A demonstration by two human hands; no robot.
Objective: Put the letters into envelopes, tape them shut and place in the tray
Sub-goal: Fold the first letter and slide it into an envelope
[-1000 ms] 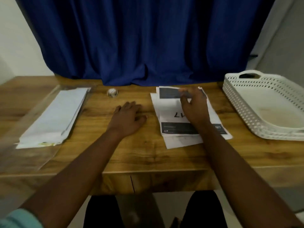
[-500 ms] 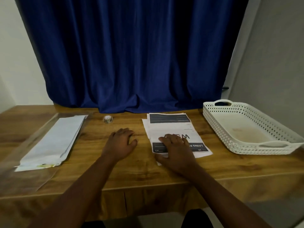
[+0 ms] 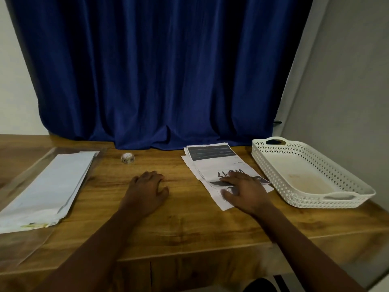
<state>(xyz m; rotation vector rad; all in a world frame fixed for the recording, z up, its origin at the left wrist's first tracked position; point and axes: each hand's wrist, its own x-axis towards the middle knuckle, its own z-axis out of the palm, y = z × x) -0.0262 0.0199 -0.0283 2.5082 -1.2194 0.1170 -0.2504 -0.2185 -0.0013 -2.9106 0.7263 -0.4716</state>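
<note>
A small stack of printed letters (image 3: 212, 163), white with dark bands, lies on the wooden table right of centre. My right hand (image 3: 244, 191) rests flat on the stack's near end, fingers spread and pointing left. My left hand (image 3: 147, 189) lies palm down on the bare wood to the left of the letters, holding nothing. A pile of white envelopes (image 3: 47, 187) sits on a clear plastic sheet at the far left. A small roll of tape (image 3: 127, 158) stands near the curtain. The white perforated tray (image 3: 311, 175) at the right holds nothing.
A blue curtain (image 3: 155, 70) hangs behind the table (image 3: 189, 224). A grey wall stands close behind the tray on the right. The table's front edge runs just below my forearms.
My right hand slid from the far end of the letters to their near end. The camera tilted up, so the table sits lower in view. My left hand stayed put.
</note>
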